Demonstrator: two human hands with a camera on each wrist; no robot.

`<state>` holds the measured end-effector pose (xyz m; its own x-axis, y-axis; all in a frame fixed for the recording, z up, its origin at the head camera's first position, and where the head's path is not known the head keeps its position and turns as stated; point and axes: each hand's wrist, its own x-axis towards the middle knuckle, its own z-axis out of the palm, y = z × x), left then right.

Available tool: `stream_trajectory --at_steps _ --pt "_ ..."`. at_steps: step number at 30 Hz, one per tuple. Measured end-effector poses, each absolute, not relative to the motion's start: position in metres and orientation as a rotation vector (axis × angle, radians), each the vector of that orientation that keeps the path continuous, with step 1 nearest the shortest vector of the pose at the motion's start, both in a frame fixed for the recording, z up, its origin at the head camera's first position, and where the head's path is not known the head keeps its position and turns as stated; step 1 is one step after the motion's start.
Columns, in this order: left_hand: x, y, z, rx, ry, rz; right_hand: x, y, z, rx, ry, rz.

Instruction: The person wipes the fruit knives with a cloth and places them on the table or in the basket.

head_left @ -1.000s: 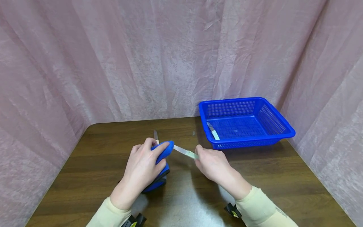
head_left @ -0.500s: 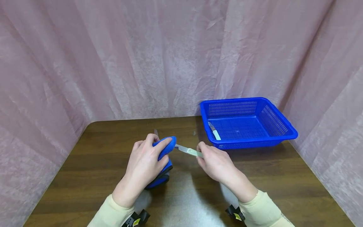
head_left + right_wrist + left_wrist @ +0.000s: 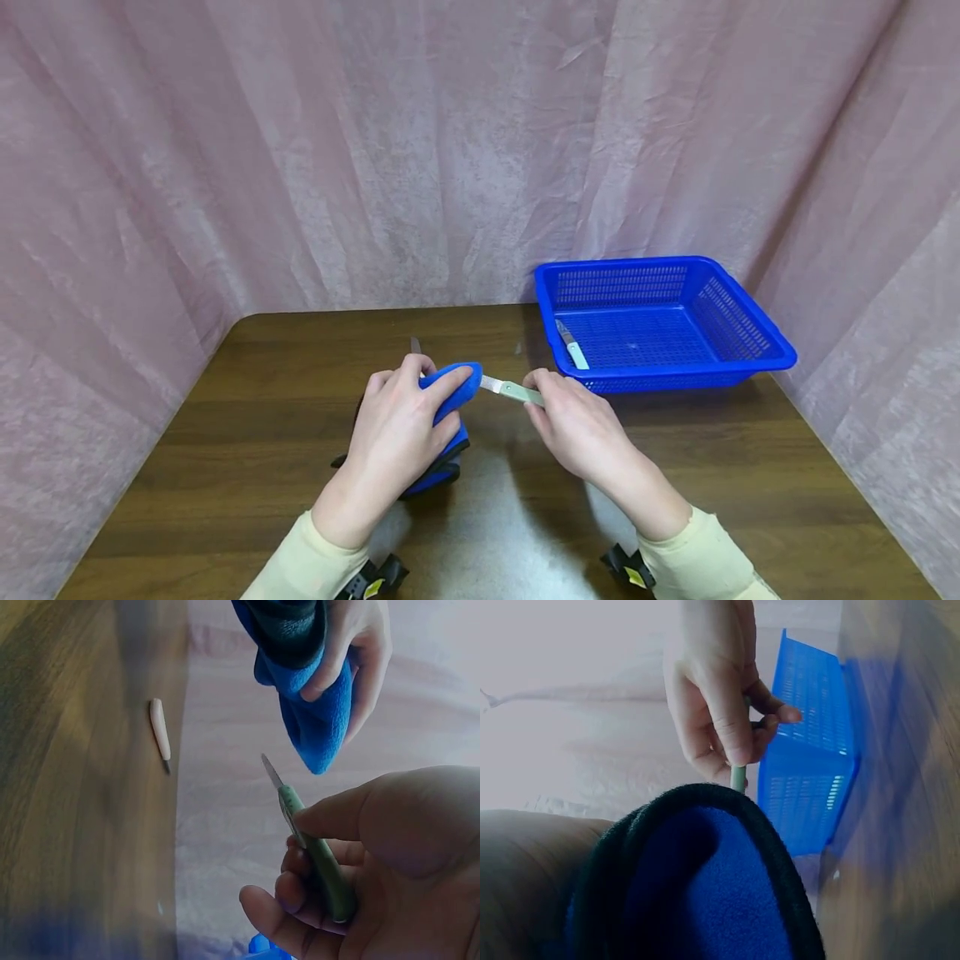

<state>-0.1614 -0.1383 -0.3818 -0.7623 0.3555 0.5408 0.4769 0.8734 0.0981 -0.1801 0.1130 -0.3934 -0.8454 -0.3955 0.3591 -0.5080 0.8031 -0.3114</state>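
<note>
My left hand (image 3: 405, 425) grips a folded blue cloth (image 3: 459, 393) with black edging, held over the table. In the right wrist view, fingers press around the cloth's pointed end. My right hand (image 3: 581, 423) pinches the pale green handle of a small knife (image 3: 517, 392), its blade directed left toward the cloth. Only a short length of blade shows in the head view; whether it touches the cloth I cannot tell. Behind my left hand, a second knife (image 3: 159, 729) with a whitish handle lies on the table, mostly hidden in the head view.
A blue perforated plastic basket (image 3: 667, 368) stands at the table's back right. One knife (image 3: 573, 347) with a pale handle lies inside, along its left wall. Pink curtains (image 3: 390, 167) hang behind the brown wooden table (image 3: 247, 433).
The cloth has come further over the green-handled knife's blade, so less of the metal shows. Both hands keep their grips. The whole scene has shifted slightly right in view, basket included.
</note>
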Motion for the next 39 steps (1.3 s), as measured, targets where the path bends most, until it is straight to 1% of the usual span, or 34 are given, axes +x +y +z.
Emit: stream_trajectory --at_steps 11,20,39 --pt "-0.161 -0.127 -0.375 -0.672 -2.492 -0.282 -0.171 0.112 -0.387 0.726 -2.633 0.516" --pt "-0.159 -0.126 -0.377 -0.708 -2.475 -0.221 -0.166 0.110 -0.385 0.747 -2.646 0.517" --pt "-0.156 -0.127 -0.379 -0.707 -2.505 -0.178 -0.161 0.110 -0.381 0.784 -2.639 0.521"
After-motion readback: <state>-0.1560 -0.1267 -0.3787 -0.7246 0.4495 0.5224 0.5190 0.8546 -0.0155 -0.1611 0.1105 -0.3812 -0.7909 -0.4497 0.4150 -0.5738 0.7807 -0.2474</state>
